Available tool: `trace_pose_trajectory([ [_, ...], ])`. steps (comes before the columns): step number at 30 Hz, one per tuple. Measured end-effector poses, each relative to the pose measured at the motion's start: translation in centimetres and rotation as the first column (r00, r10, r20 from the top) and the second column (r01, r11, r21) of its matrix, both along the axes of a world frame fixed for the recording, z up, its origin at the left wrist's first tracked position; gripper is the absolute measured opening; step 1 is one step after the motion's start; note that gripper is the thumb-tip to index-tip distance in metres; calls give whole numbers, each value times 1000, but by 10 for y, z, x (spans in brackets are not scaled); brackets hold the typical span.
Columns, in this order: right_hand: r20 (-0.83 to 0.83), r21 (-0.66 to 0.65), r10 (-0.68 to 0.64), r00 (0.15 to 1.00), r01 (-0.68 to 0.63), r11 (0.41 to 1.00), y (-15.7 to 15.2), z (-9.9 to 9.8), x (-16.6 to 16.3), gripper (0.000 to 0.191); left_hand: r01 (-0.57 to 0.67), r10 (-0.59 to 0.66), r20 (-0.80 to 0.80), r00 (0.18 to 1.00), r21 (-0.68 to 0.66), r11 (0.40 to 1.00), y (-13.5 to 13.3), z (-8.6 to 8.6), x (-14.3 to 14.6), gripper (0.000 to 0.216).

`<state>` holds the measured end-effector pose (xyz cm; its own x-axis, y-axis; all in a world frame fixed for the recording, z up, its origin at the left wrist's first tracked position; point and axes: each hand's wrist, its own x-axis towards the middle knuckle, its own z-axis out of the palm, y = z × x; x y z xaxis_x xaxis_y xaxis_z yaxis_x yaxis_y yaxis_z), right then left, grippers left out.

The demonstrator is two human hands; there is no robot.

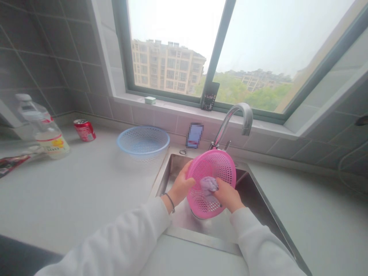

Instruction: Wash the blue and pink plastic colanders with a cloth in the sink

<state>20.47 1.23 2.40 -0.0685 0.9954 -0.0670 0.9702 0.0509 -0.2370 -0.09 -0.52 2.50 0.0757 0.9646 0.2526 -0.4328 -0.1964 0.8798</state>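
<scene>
Over the steel sink (255, 199) I hold a pink perforated plastic basket (222, 168), tilted so its inside faces me. My left hand (181, 186) grips its left rim, fingers curled around the edge. My right hand (228, 195) is closed on a small pale purple cloth (209, 184) and presses it against the inside of the basket. Both arms are in white sleeves, and a dark band sits on my left wrist.
A chrome tap (234, 120) arches over the sink. A blue perforated basket (143, 141) stands on the grey counter at the left, with a red can (84, 130) and a plastic bottle (43, 128) beyond it. A phone (194, 135) leans under the window sill.
</scene>
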Motion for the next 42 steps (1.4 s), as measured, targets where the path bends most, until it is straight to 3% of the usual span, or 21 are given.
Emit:
trace_pose_trajectory([
  [6,-75,122,-272,959,279,952,5,10,13,39,86,-85,-52,995,32,996,0,-4,1,80],
  [9,-163,235,-261,951,294,926,6,10,16,40,165,-157,-116,981,64,984,-3,-5,3,81],
  [11,-236,315,-157,959,228,921,4,8,13,37,210,-199,-152,968,55,976,-4,-7,4,83],
  [14,-271,345,71,960,28,938,-3,7,-1,28,189,-175,-256,951,31,982,-6,-12,2,85],
  [17,-262,253,306,915,-241,937,-15,9,-19,20,90,-82,-307,948,13,996,-5,-18,2,84],
  [20,-277,133,402,873,-380,916,-25,11,-33,15,83,-76,-162,984,38,996,-3,-20,5,82],
  [23,-177,80,335,926,-325,942,-28,13,-37,17,91,-91,17,996,12,996,-1,-16,8,81],
  [26,-46,66,259,965,-256,964,-26,11,-34,19,40,-37,68,997,-36,999,-2,-9,8,81],
  [34,91,-46,104,990,-100,994,-12,5,-13,21,30,-14,-149,989,105,994,-5,-5,4,78],
  [42,61,-47,-186,981,189,981,1,11,2,30,37,-17,-233,972,84,996,-6,-15,0,85],
])
